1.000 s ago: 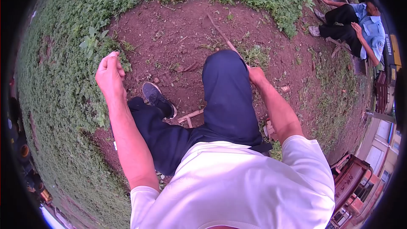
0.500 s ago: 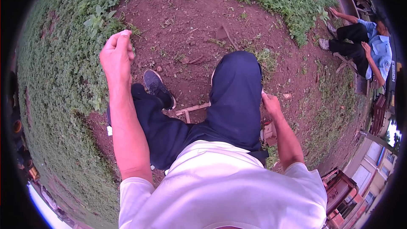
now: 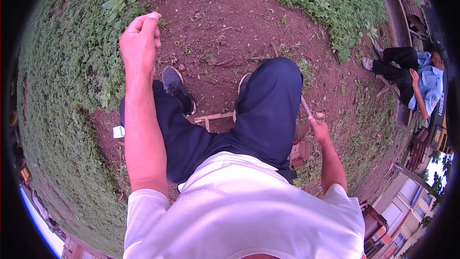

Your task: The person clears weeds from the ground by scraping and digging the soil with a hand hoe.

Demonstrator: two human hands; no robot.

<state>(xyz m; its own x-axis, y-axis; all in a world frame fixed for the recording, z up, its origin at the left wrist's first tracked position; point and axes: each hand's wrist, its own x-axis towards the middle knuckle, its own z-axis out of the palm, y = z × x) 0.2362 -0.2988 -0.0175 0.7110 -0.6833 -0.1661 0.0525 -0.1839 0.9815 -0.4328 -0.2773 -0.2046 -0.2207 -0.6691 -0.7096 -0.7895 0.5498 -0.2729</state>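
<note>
My left hand point(image 3: 140, 41) is raised over the edge of the green plants, its fingers closed in a pinch; whatever is between the fingertips, I cannot make out. Off to the right of my knee, my right hand point(image 3: 319, 128) is wrapped around the wooden handle of a hoe point(image 3: 305, 105). The handle runs forward behind my raised knee, and a thin dark part of the tool shows just beyond it. Bare brown soil point(image 3: 211, 33) with bits of pulled weeds lies in front of my feet.
A low wooden stool point(image 3: 214, 117) is beneath me. A small cardboard box point(image 3: 299, 154) lies right of my hip, and a white packet point(image 3: 118, 132) lies left. Dense low plants point(image 3: 62, 91) border the soil. Another person point(image 3: 421, 76) in a blue shirt sits at right.
My left hand has moved slightly up and to the right, still pinched. My right hand has shifted right and slightly down, and the hoe's blade has slid mostly behind my knee.
</note>
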